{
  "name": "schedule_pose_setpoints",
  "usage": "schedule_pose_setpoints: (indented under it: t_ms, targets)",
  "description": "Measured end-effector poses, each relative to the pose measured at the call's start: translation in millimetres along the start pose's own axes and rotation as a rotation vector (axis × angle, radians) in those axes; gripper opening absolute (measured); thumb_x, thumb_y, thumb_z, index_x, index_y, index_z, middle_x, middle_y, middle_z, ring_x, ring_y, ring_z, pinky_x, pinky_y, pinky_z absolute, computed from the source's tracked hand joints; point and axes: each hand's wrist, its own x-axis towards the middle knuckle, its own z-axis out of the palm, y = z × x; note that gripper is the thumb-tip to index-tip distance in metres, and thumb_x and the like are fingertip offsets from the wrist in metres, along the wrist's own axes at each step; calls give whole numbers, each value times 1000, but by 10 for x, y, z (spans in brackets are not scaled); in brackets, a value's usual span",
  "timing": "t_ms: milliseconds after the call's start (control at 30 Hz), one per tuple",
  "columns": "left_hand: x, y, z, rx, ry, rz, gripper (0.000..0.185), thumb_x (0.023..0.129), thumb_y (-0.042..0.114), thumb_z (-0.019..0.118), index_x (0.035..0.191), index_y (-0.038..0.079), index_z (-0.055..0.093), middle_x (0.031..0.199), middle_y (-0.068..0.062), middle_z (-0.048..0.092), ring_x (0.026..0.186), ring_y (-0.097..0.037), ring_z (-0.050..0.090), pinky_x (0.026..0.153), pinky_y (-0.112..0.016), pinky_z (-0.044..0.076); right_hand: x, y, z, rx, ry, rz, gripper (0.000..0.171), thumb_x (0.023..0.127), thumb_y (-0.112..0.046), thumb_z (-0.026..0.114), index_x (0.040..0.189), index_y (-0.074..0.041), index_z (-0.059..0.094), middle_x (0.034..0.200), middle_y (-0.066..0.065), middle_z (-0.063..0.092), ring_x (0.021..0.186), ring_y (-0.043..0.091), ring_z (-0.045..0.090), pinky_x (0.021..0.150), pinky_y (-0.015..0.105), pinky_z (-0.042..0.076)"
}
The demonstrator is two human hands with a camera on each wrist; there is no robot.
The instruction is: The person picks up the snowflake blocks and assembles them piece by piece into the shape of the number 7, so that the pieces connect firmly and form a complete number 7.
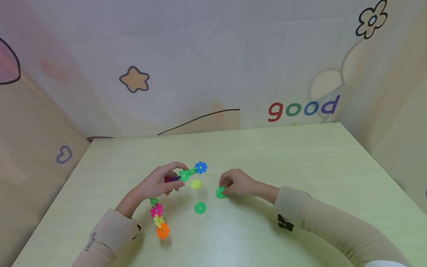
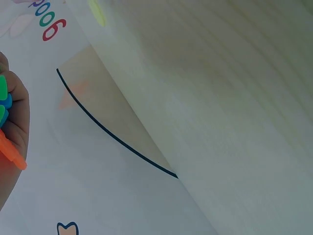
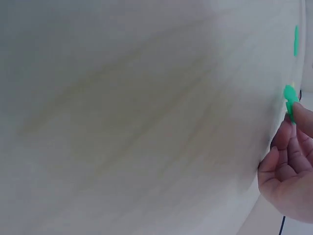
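My left hand (image 1: 156, 181) grips a chain of interlocking plastic snowflake discs. A green disc (image 1: 184, 175) and a blue disc (image 1: 201, 167) stick out past its fingertips. Below the hand hang more discs, including a pink one (image 1: 156, 210) and an orange one (image 1: 162, 231) at the end; the palm hides the middle. In the left wrist view, only a sliver of hand and an orange disc (image 2: 11, 151) show. My right hand (image 1: 240, 183) pinches a single green disc (image 1: 220, 193) between thumb and fingers, low over the table, apart from the chain.
A loose yellow disc (image 1: 196, 184) and a loose green disc (image 1: 200, 208) lie on the pale wooden table (image 1: 283, 155) between the hands. A printed cloth (image 1: 207, 74) hangs behind the table and along both its sides.
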Motion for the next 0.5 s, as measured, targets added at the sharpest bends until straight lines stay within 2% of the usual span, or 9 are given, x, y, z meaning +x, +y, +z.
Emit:
schedule_pose_setpoints:
  t_ms: [267, 500]
  targets:
    - [17, -34, 23, -15, -15, 45, 37, 87, 7, 62, 122, 7, 50, 72, -21, 56, 51, -25, 49, 52, -30, 48, -70, 68, -98, 120, 28, -2, 10, 80, -5, 69, 90, -4, 69, 75, -1, 62, 70, 13, 54, 64, 26, 47]
    - [28, -35, 58, -7, -26, 52, 36, 88, 8, 62, 123, 7, 51, 73, -21, 57, 55, -21, 53, 56, -32, 50, -166, 12, -192, 256, 94, -17, 13, 82, -5, 67, 93, 2, 68, 82, 4, 66, 73, 15, 57, 70, 29, 48]
